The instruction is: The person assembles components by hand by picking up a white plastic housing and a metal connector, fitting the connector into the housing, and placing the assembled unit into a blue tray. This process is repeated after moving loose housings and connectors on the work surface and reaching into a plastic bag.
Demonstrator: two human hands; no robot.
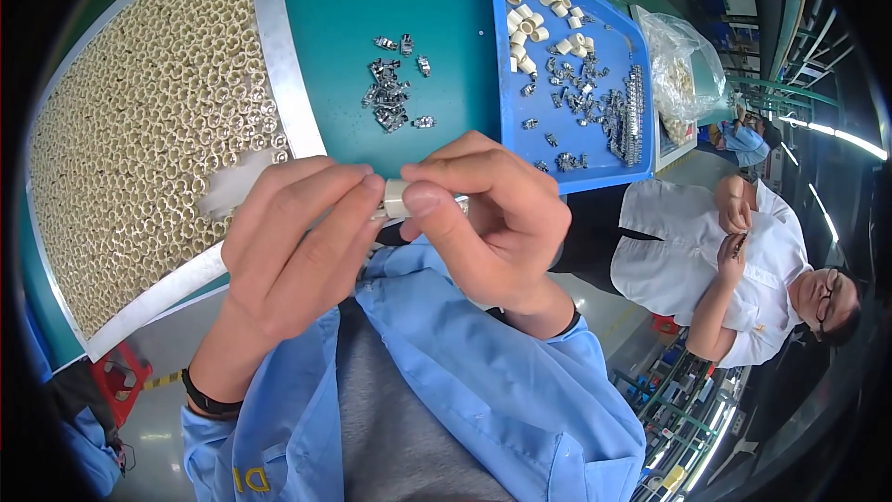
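A short cream plastic sleeve point(395, 199) is held between my two hands, just in front of my chest. My left hand point(297, 246) is closed, its fingertips pinching the sleeve's left end. On the other side my right hand point(497, 223) grips it between thumb and forefinger. Something small and shiny shows beside the right thumb, too covered by the fingers to name. Beyond the hands, a loose pile of small metal clips point(386, 98) lies on the green tabletop point(325, 0).
To the left, a metal-framed tray point(295, 102) is packed with upright cream sleeves. At right, a blue plastic tray point(516, 144) holds loose sleeves and metal clips, some in rows. Past it lies a clear plastic bag point(683, 65). A person in white point(688, 260) stands on the right.
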